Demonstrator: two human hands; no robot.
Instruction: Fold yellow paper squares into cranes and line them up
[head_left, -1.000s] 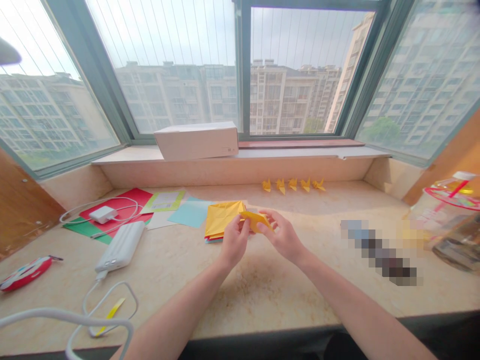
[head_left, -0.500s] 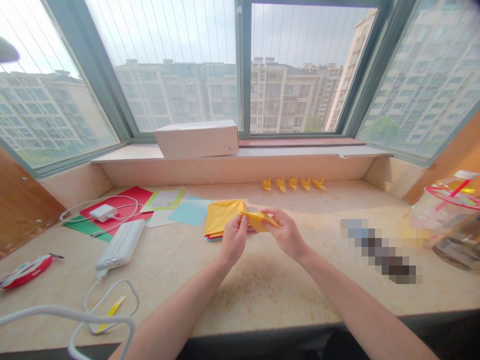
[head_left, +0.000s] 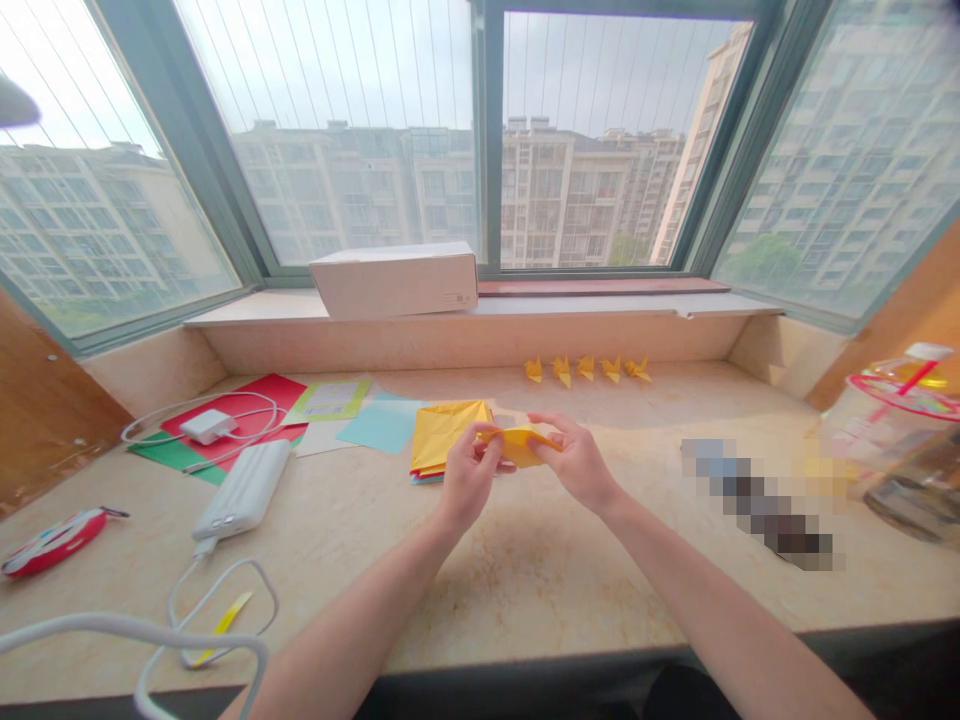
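Note:
A folded piece of yellow paper (head_left: 523,446) is held just above the counter between both hands. My left hand (head_left: 472,470) pinches its left end, with the thumb on the near face. At the other end, my right hand (head_left: 581,462) grips it between thumb and fingers. Behind my left hand lies a stack of yellow paper (head_left: 446,430), with red and blue edges showing underneath. Several small yellow paper cranes (head_left: 586,368) stand in a row at the back of the counter.
To the left, a white power bank (head_left: 244,490) with a cable lies near a white charger (head_left: 208,426) on red and green sheets. A light blue sheet (head_left: 381,422) is beside the stack. At right stand a clear jug (head_left: 911,450) and a pixelated item (head_left: 757,500). A white box (head_left: 394,282) rests on the sill.
The yellow paper has turned in my hands and shows a broader face. My left fingers have shifted along its edge; the right thumb now presses its face.

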